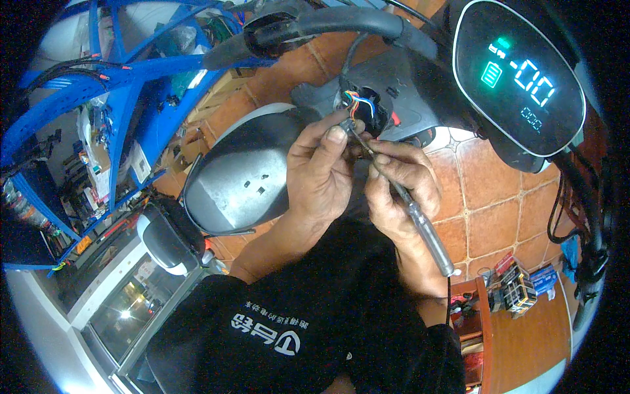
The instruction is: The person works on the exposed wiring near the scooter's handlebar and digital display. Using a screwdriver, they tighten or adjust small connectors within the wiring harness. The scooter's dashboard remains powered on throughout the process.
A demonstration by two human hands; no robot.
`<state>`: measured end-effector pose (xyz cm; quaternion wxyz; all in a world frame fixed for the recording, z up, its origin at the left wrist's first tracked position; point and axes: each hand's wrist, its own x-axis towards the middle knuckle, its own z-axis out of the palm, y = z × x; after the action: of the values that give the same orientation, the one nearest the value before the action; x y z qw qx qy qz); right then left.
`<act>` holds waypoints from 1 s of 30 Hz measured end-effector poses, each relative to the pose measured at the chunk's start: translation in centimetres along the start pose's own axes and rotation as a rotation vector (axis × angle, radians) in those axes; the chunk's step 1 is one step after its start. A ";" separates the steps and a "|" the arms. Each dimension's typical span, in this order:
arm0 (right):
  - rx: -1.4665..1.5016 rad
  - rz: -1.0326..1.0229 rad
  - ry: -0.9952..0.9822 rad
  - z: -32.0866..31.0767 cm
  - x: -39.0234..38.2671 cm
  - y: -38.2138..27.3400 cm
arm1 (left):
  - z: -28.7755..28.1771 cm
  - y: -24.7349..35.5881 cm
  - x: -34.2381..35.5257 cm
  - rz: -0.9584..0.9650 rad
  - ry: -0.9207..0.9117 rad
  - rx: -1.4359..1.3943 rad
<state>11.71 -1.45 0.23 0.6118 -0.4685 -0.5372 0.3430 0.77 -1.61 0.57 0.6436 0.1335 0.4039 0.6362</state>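
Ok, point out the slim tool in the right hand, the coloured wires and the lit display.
Slim tool [425, 228]: head view, on its handle.
Coloured wires [355, 100]: head view, midway along the exposed bundle.
Lit display [518, 79]: head view, near the middle of its dark face.

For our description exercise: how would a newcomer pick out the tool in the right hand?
Find the big black rounded display with glowing digits, upper right. Down and left of it, the bare right hand holds a long grey pen-shaped tool. Unlike the thin, bent coloured wires near its tip, it is straight with a thick handle.
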 end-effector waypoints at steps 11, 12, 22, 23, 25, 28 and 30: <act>0.092 0.035 -0.015 0.0 0.0 0.0 | 0.0 0.3 -0.1 -0.015 0.009 -0.027; 0.108 0.056 -0.008 0.0 -0.1 0.0 | 0.0 0.3 -0.1 -0.010 0.011 -0.022; 0.075 0.102 -0.025 -0.2 -0.3 -0.1 | -0.1 0.0 -0.1 0.006 -0.005 -0.028; 0.065 0.070 -0.031 -0.2 -0.3 -0.1 | -0.2 0.0 -0.2 0.005 -0.007 -0.020; 0.042 0.045 -0.039 -0.2 -0.2 -0.1 | -0.2 -0.1 -0.2 0.007 -0.009 -0.011; 0.068 0.160 0.021 -0.1 -0.8 0.0 | 0.0 -0.2 -0.1 0.007 -0.017 -0.014; 0.041 0.113 0.008 -0.1 -0.7 0.1 | -0.1 -0.3 -0.1 0.001 -0.033 -0.021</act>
<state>11.73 -2.12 -0.08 0.6032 -0.4867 -0.5001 0.3862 0.91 -1.76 0.34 0.6511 0.1374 0.3866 0.6385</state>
